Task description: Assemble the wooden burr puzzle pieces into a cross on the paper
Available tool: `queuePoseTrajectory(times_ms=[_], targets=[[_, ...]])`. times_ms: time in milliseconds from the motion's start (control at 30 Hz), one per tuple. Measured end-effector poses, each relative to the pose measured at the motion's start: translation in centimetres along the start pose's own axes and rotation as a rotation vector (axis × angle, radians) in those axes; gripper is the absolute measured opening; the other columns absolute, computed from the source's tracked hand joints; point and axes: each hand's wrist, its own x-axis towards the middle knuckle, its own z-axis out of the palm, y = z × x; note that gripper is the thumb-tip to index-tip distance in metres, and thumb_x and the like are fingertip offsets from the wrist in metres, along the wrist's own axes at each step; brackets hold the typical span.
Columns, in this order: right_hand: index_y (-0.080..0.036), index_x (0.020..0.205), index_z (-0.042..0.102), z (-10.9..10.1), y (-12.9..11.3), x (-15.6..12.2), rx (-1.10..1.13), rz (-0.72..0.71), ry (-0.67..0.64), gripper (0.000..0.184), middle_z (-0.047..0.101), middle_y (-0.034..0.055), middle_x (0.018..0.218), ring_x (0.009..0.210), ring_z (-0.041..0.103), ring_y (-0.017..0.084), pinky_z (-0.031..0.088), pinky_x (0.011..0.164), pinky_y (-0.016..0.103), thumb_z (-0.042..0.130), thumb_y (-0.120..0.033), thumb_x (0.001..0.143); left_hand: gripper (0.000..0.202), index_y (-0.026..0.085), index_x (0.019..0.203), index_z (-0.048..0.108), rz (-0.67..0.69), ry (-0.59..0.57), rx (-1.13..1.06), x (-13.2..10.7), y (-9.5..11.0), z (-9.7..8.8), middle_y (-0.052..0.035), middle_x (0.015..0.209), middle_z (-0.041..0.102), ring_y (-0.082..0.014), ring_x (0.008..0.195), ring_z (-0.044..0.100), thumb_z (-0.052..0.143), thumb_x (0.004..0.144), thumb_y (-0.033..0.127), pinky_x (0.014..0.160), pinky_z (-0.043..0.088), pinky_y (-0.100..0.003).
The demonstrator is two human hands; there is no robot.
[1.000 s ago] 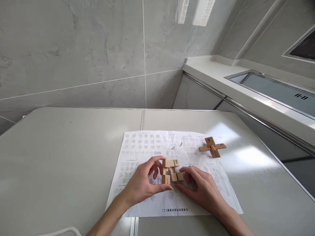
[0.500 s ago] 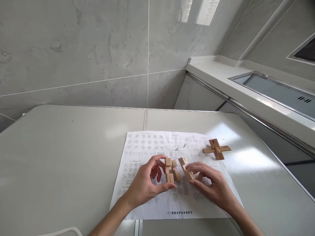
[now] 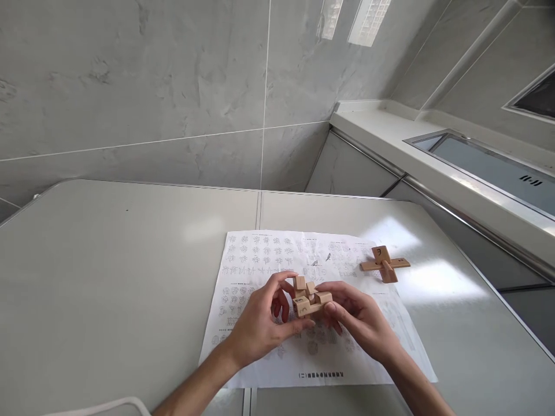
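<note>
My left hand (image 3: pixel 262 320) grips several light wooden puzzle pieces (image 3: pixel 299 283) between thumb and fingers, above the printed sheet. Closed on a notched wooden puzzle piece (image 3: pixel 314 307), my right hand (image 3: pixel 358 315) holds it crosswise against the near side of the left hand's pieces. Dark marks show on the left end of that notched piece. How far the pieces interlock I cannot tell, as fingers cover parts of them. Beyond my right hand lies a cross-shaped wooden puzzle (image 3: pixel 384 264) with dark numbers on its arms.
A creased white sheet (image 3: pixel 260 370) printed with small diagrams lies under both hands on the pale table (image 3: pixel 130 289). A white cable or rod (image 3: pixel 125 400) crosses the lower left edge. Behind stands a grey tiled wall (image 3: pixel 173 86), with a white counter (image 3: pixel 368 118) at right.
My right hand has moved left, turning its notched piece from a slant to crosswise and bringing it against the pieces in my left hand. The cross-shaped puzzle stays put.
</note>
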Motion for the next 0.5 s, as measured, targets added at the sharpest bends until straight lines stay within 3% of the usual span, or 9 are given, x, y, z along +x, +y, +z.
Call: queuePoseTrajectory(times_ms=[133, 267, 500], targets=[[-0.024, 0.105, 0.076, 0.5, 0.6, 0.0, -0.025, -0.013, 0.101, 0.037, 0.069, 0.0027, 0.068, 0.058, 0.064, 0.020, 0.050, 0.053, 0.032, 0.077, -0.060, 0.094, 0.074, 0.034, 0.144, 0.055, -0.013, -0.004, -0.001, 0.0, -0.1, 0.0, -0.0032, 0.111, 0.070, -0.0157, 0.079, 0.061, 0.090, 0.083, 0.056, 0.071, 0.055, -0.031], [-0.024, 0.097, 0.078, 0.9, 1.6, 0.1, -0.118, -0.120, 0.182, 0.032, 0.070, 0.0027, 0.070, 0.059, 0.062, 0.020, 0.050, 0.055, 0.031, 0.082, -0.055, 0.090, 0.071, 0.034, 0.143, 0.055, -0.028, -0.053, -0.037, 0.0, 0.0, 0.0, -0.0020, 0.110, 0.071, -0.0156, 0.079, 0.062, 0.090, 0.084, 0.051, 0.071, 0.053, -0.030], [-0.024, 0.097, 0.079, 1.0, 2.6, -0.1, -0.206, -0.177, 0.213, 0.027, 0.076, 0.0056, 0.081, 0.062, 0.062, 0.019, 0.049, 0.057, 0.030, 0.082, -0.051, 0.092, 0.068, 0.031, 0.139, 0.056, -0.028, -0.106, -0.029, 0.0, 0.2, 0.1, -0.0005, 0.103, 0.073, -0.0171, 0.080, 0.062, 0.091, 0.083, 0.047, 0.073, 0.052, -0.030]])
